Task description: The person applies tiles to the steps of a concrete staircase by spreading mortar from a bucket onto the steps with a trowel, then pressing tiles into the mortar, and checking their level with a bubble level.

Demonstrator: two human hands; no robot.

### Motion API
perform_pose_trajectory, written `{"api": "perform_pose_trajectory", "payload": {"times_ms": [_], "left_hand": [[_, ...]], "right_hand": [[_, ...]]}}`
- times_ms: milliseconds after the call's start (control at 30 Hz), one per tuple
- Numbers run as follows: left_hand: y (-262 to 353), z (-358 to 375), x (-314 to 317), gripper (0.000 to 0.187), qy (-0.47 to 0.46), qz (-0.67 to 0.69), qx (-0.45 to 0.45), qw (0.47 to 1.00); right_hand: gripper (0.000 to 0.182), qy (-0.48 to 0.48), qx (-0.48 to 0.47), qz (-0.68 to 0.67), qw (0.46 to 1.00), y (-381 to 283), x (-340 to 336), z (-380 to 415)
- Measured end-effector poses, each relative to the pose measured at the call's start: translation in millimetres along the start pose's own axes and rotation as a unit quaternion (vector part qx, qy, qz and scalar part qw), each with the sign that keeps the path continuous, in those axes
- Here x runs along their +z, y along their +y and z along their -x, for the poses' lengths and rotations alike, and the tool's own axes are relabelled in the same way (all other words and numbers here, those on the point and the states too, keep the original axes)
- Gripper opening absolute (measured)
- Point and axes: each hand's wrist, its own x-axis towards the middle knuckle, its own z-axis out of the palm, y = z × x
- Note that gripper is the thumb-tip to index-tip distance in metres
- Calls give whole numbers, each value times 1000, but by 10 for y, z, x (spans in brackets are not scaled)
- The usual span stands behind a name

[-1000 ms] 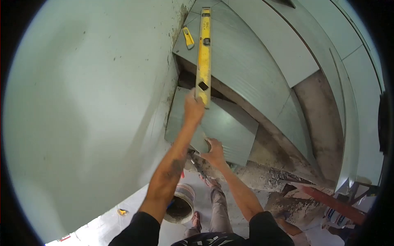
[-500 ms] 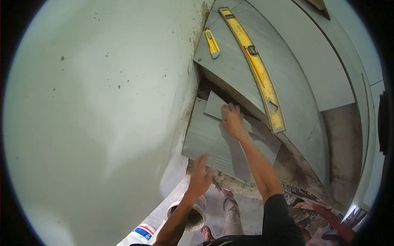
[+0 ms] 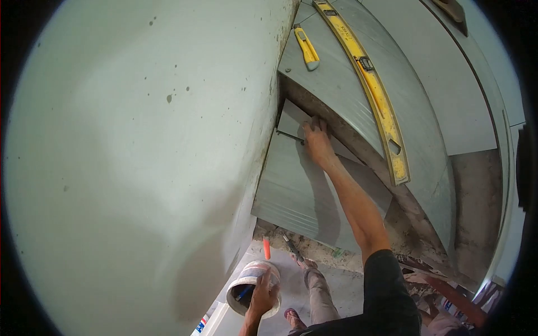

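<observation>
My right hand (image 3: pixel 318 143) has its fingers curled over the upper edge of a narrow grey tile strip (image 3: pixel 292 119). The strip sits along the back of a large grey tile (image 3: pixel 286 176), against the step's rough riser; part of it is hidden behind the hand. Down at the lower left, my left hand (image 3: pixel 263 294) is over the rim of a dirty white bucket (image 3: pixel 253 270), thumb apart from the fingers and nothing visible in it. Inside the bucket shows a blue object (image 3: pixel 244 292), too small to identify.
A yellow spirit level (image 3: pixel 367 84) and a yellow utility knife (image 3: pixel 306 49) lie on the tiled step above. The pale wall (image 3: pixel 140 168) borders the left side. An orange object (image 3: pixel 267 249) is beside the bucket. Another person's arm (image 3: pixel 457 299) shows at lower right.
The tile strip has shifted back toward the riser under my right hand. My left hand has moved down from the large tile's front edge to the bucket. The view has shifted slightly.
</observation>
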Motion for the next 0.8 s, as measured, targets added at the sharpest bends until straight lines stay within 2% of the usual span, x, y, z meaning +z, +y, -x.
{"api": "perform_pose_trajectory", "payload": {"times_ms": [67, 133, 200, 367, 433, 800], "left_hand": [[-41, 41, 46, 61, 1, -9, 30, 1000], [-68, 77, 82, 61, -9, -3, 8, 1000], [-120, 135, 112, 62, -27, 13, -51, 998], [-227, 197, 100, 64, -39, 20, -64, 997], [-232, 226, 84, 64, -39, 11, -105, 994], [-167, 221, 99, 65, -48, 14, -106, 993]], "right_hand": [[57, 19, -12, 37, 999, -7, 89, -60], [54, 18, -10, 40, 999, -8, 103, -113], [51, 12, -8, 40, 999, -21, 110, -132], [49, -8, -10, 54, 998, 17, 139, -162], [52, -18, -10, 52, 998, 35, 182, -186], [62, -24, 17, 29, 999, -17, 143, -247]]}}
